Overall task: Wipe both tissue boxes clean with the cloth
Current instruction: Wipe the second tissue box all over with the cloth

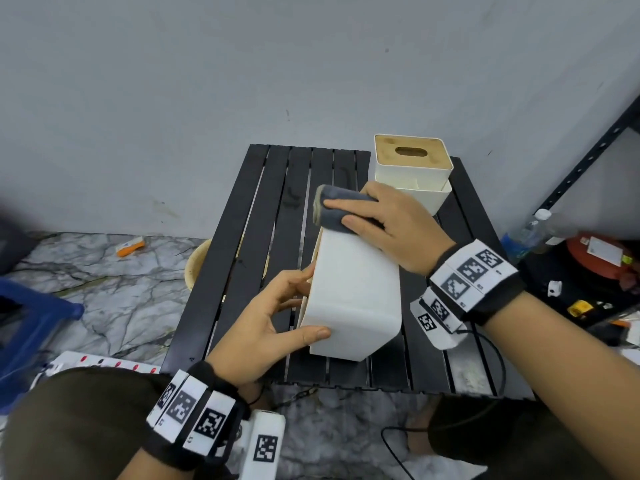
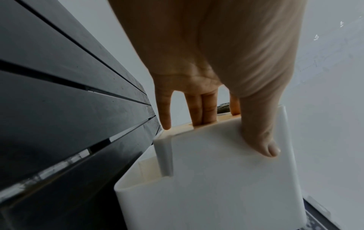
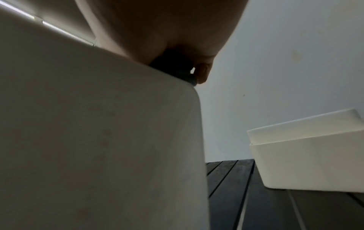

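A white tissue box (image 1: 353,299) lies on its side on the black slatted table (image 1: 249,258), its wooden lid facing left. My left hand (image 1: 301,306) grips its near left end, thumb on the upper face (image 2: 269,149) and fingers on the lid side (image 2: 199,115). My right hand (image 1: 367,216) holds a folded grey cloth (image 1: 332,206) pressed on the box's far end; the right wrist view shows the cloth (image 3: 173,65) tucked under the palm on the box (image 3: 98,140). A second white box (image 1: 412,168) with a wooden lid stands upright at the table's back right.
A black metal rack (image 1: 588,161) and a clutter of items with a water bottle (image 1: 523,233) stand at the right. A blue stool (image 1: 31,320) and a power strip (image 1: 104,363) lie on the marble floor at the left. A pale bowl (image 1: 195,265) sits under the table's left edge.
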